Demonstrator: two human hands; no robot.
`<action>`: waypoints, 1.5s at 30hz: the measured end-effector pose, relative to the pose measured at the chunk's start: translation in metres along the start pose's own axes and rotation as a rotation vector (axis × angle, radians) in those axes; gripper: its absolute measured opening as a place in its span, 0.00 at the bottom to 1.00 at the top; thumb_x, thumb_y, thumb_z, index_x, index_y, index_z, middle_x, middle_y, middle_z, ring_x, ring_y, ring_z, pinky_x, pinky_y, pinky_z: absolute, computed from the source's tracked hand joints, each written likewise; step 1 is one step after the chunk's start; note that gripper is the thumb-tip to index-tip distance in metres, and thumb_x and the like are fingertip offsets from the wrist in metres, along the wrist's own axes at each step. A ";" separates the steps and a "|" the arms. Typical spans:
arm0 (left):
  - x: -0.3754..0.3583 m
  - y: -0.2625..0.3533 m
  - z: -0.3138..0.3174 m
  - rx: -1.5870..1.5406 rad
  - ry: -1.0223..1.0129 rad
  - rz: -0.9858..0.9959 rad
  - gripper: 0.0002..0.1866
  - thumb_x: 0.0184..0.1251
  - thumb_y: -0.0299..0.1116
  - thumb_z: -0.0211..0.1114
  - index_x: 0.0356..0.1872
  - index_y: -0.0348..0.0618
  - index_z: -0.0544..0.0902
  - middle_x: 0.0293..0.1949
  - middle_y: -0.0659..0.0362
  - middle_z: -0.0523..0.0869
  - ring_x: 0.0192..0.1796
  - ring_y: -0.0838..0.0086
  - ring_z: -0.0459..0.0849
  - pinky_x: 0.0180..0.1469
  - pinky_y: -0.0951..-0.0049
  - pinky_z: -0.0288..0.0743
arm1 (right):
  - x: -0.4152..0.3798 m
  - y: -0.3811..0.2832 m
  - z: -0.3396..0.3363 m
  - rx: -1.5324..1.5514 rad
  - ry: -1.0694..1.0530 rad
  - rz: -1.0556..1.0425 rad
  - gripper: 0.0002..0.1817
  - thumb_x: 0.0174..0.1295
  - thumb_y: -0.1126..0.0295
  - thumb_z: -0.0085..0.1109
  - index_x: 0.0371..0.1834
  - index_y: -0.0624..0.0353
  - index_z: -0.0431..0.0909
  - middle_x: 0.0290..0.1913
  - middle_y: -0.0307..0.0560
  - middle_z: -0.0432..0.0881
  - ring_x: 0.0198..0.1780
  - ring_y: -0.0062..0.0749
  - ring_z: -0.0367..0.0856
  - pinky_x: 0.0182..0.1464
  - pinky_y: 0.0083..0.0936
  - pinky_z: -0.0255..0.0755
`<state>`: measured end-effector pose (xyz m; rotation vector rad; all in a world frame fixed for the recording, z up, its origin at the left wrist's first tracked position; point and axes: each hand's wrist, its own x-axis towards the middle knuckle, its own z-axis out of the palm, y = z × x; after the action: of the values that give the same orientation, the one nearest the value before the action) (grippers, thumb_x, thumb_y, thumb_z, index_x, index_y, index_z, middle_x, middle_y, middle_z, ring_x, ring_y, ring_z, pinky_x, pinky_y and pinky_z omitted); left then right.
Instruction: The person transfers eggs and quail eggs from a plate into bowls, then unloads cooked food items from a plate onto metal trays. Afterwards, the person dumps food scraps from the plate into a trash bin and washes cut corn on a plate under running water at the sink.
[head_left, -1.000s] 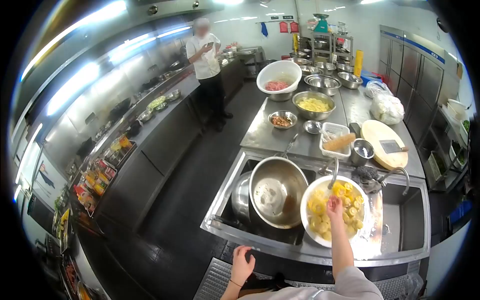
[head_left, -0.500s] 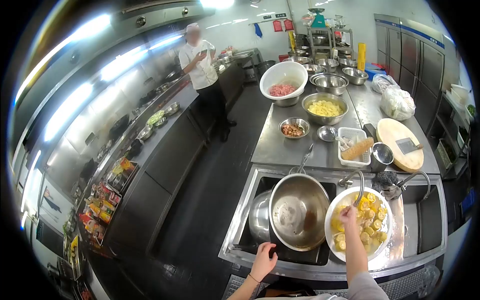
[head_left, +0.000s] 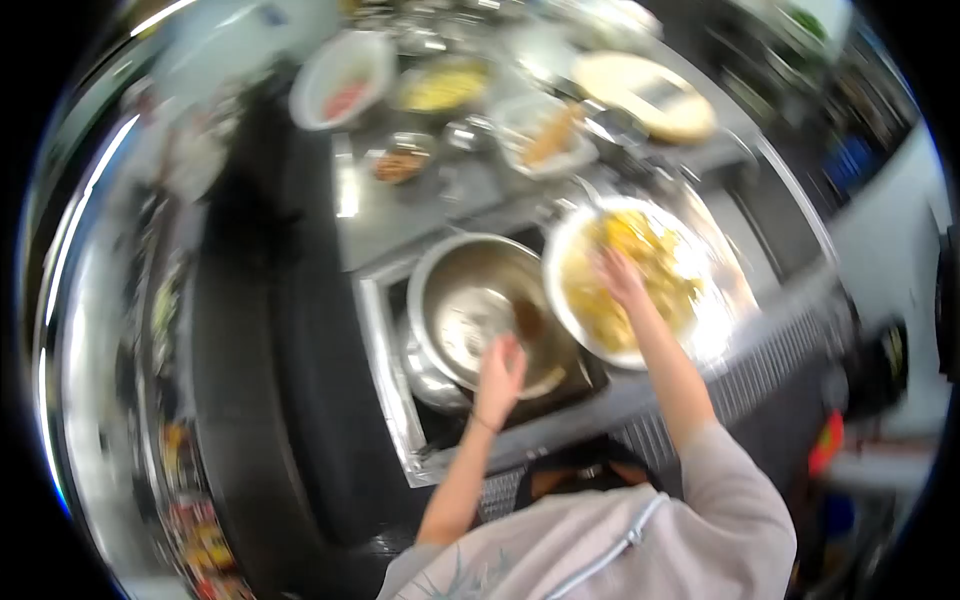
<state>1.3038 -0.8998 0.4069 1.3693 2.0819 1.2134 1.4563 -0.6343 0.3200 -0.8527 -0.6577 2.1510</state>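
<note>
My left hand (head_left: 500,378) reaches over the near side of a large steel bowl (head_left: 428,345), its fingers loosely apart with nothing seen in them. The bowl sits over the left sink basin and has a brownish patch inside. To its right, my right hand (head_left: 620,277) is over a white basin (head_left: 562,318) of cut corn pieces (head_left: 640,235) in liquid. Its fingertips are at the left part of the corn, smeared by motion, and I cannot tell whether they grip anything. A curved tap (head_left: 588,190) is at the basin's far rim.
On the steel counter stand a white bowl of pinkish meat (head_left: 345,98), a bowl of yellow pieces (head_left: 445,88), a small bowl of brown pieces (head_left: 402,160), a white basket (head_left: 510,130) and a round chopping board (head_left: 690,110). A person (head_left: 190,150) is blurred at far left.
The view has tilted down and turned, blurring everything. My left hand has moved from beside the steel bowl's near rim to over the bowl. My right hand is still over the corn basin.
</note>
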 end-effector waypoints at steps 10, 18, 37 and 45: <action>0.163 -0.014 0.194 -0.988 -0.391 -0.464 0.11 0.67 0.28 0.51 0.45 0.32 0.71 0.38 0.51 0.79 0.40 0.70 0.80 0.35 0.79 0.73 | -0.153 -0.073 -0.138 -0.534 0.683 -0.254 0.19 0.56 0.67 0.51 0.52 0.58 0.69 0.40 0.43 0.77 0.41 0.26 0.75 0.36 0.20 0.66; 0.187 -0.027 0.223 -1.178 -0.333 -0.515 0.07 0.63 0.31 0.59 0.34 0.38 0.74 0.31 0.59 0.78 0.35 0.74 0.79 0.35 0.80 0.72 | -0.203 -0.011 -0.182 -0.875 0.703 -0.046 0.16 0.55 0.70 0.51 0.47 0.62 0.74 0.32 0.47 0.80 0.30 0.24 0.77 0.33 0.22 0.72; 0.193 -0.099 0.151 0.221 -0.157 -0.016 0.22 0.45 0.43 0.67 0.32 0.32 0.76 0.34 0.40 0.80 0.41 0.48 0.79 0.43 0.60 0.73 | -0.167 0.059 -0.107 -0.855 0.902 -0.258 0.23 0.51 0.78 0.57 0.53 0.66 0.66 0.30 0.44 0.77 0.28 0.25 0.77 0.29 0.20 0.72; 0.167 -0.109 0.147 0.110 -0.396 -0.241 0.21 0.49 0.40 0.65 0.32 0.26 0.77 0.30 0.43 0.82 0.28 0.60 0.82 0.27 0.67 0.77 | -0.160 0.026 -0.131 -0.745 0.795 -0.401 0.25 0.49 0.78 0.50 0.54 0.63 0.67 0.41 0.51 0.80 0.43 0.32 0.78 0.46 0.25 0.70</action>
<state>1.2674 -0.7040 0.2597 1.2395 1.9774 0.6752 1.6249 -0.7485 0.2769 -1.6603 -1.0798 1.0330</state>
